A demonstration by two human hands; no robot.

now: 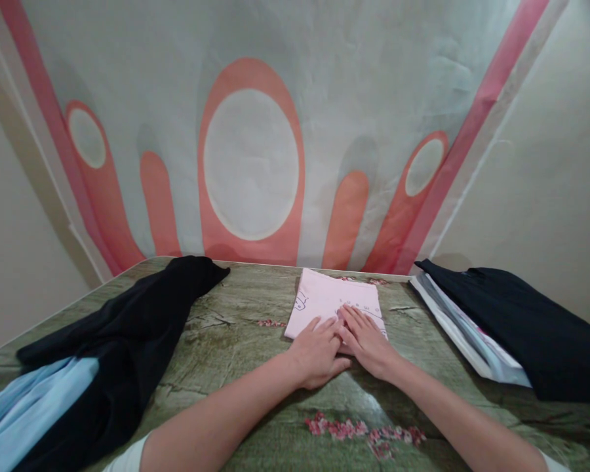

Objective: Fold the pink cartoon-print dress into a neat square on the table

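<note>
A pink folded cloth [319, 295] with dark line drawings lies flat near the far side of the table, in the middle. My left hand [320, 353] rests on its near edge, fingers stretched out flat. Beside it my right hand [366, 339] also lies flat on the fabric, its fingers extended toward the far edge. The two hands touch or nearly touch at the fingertips and thumb. Part of the cloth's near edge is hidden under them. Neither hand grips anything.
To the left lies a loose black garment [142, 328] with light blue fabric [44, 400] beside it. On the right stands a stack of folded clothes [472, 334] topped by a black garment [531, 321]. The wood-patterned table [226, 367] meets a patterned wall sheet [324, 98].
</note>
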